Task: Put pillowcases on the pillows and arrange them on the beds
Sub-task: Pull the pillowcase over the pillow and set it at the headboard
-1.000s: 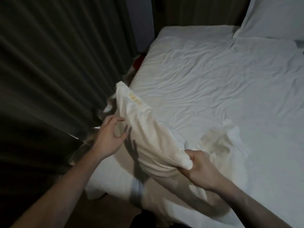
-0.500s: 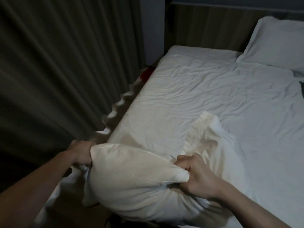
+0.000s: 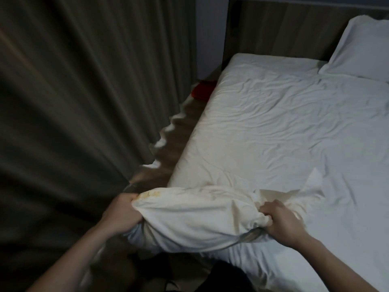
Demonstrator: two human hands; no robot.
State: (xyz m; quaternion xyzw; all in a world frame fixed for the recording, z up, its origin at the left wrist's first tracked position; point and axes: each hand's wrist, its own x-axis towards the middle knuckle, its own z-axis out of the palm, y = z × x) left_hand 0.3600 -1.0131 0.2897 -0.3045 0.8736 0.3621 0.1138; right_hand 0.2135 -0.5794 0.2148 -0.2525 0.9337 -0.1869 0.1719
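Now the pillow [image 3: 195,216] lay crosswise at the near corner of the bed [image 3: 273,133], lower and flatter than half a second before, partly over the mattress edge. The left hand [image 3: 121,213] clenched its left end — as it had a moment earlier — while the right hand [image 3: 282,222] gripped bunched fabric at the right end. The loose pillowcase [image 3: 303,192], which had stood up in a peak, had sunk onto the sheet beside the right hand. A cased pillow [image 3: 362,51] leaned at the headboard [image 3: 280,28]; the dark curtain [image 3: 84,81] hung on the left.
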